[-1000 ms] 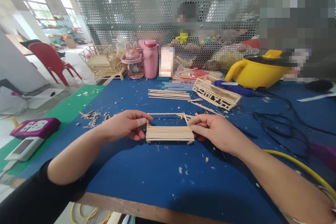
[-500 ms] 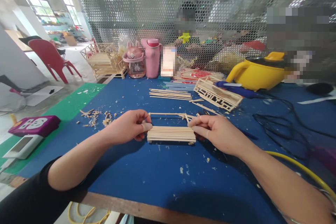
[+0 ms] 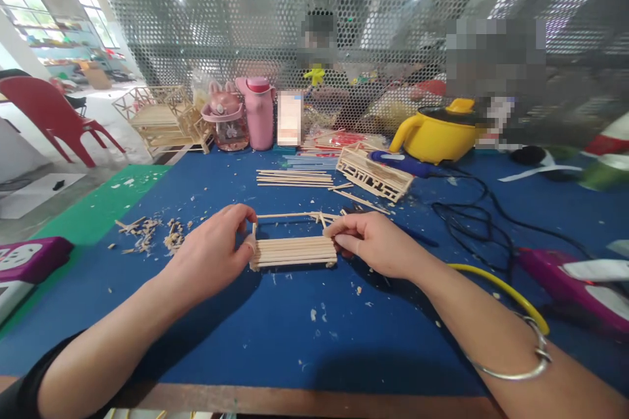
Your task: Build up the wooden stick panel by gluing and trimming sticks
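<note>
A small panel of wooden sticks point(image 3: 293, 252) lies flat on the blue table top point(image 3: 275, 334), a thin stick frame joined to its far side. My left hand point(image 3: 211, 255) curls round the panel's left end, fingers closed on it. My right hand point(image 3: 376, 243) pinches the right end between thumb and fingers. A metal bangle point(image 3: 515, 366) sits on my right wrist.
Loose sticks point(image 3: 295, 178) and a built stick lattice point(image 3: 373, 173) lie beyond. Wood chips point(image 3: 147, 232) are scattered at left. A yellow pot point(image 3: 435, 134), pink bottles point(image 3: 246, 114), black cables point(image 3: 472, 219), a yellow hose point(image 3: 506, 291) and a purple tool point(image 3: 565, 275) lie around. People sit behind the mesh screen.
My head has turned right, so everything has shifted left in view. Both hands stay on the panel's ends; my left fingers have curled further round its left end.
</note>
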Demonstrator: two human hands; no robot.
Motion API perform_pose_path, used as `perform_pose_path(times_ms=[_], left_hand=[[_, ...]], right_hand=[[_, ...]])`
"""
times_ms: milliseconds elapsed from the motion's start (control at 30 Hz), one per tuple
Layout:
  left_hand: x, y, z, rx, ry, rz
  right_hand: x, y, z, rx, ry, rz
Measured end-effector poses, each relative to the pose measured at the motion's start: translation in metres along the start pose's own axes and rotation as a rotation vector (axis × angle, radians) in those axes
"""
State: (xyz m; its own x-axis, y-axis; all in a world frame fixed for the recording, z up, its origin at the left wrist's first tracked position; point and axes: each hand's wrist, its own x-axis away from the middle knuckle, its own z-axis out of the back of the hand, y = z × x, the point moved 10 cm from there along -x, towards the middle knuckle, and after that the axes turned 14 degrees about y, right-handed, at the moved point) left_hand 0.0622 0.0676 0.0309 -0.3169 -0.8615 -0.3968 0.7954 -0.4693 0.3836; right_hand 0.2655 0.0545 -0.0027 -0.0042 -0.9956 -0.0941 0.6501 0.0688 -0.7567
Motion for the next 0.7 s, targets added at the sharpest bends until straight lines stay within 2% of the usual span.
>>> perform_pose_path(times_ms=[67, 100, 167, 200, 333, 467, 533, 600, 700], left_hand=[[0.002, 0.028, 0.011, -0.075, 0.16, -0.148], [0.006, 0.045, 0.009, -0.085, 0.195, -0.24], [0.014, 0.072, -0.007, -0.11, 0.187, -0.39], [0.016, 0.079, -0.019, -0.153, 0.159, -0.416], [0.022, 0.086, -0.052, -0.214, 0.101, -0.465], [0.025, 0.085, -0.057, -0.206, 0.099, -0.489], [0.025, 0.085, -0.055, -0.203, 0.107, -0.486], [0.026, 0.087, -0.054, -0.203, 0.11, -0.492], [0.026, 0.088, -0.055, -0.208, 0.104, -0.502]], right_hand=[[0.0, 0.001, 0.001, -0.003, 0.002, 0.012], [0.001, 0.0, 0.001, -0.002, 0.002, 0.017], [0.001, -0.001, 0.001, 0.0, 0.002, 0.027], [0.001, -0.002, 0.001, 0.002, 0.001, 0.032], [-0.001, -0.002, 0.0, 0.021, 0.0, 0.047], [0.002, -0.006, 0.008, 0.051, 0.003, 0.048], [0.01, -0.016, 0.028, 0.111, 0.065, 0.067], [0.021, -0.031, 0.067, 0.227, 0.261, 0.112], [0.043, -0.047, 0.153, 0.183, 0.788, 0.128]])
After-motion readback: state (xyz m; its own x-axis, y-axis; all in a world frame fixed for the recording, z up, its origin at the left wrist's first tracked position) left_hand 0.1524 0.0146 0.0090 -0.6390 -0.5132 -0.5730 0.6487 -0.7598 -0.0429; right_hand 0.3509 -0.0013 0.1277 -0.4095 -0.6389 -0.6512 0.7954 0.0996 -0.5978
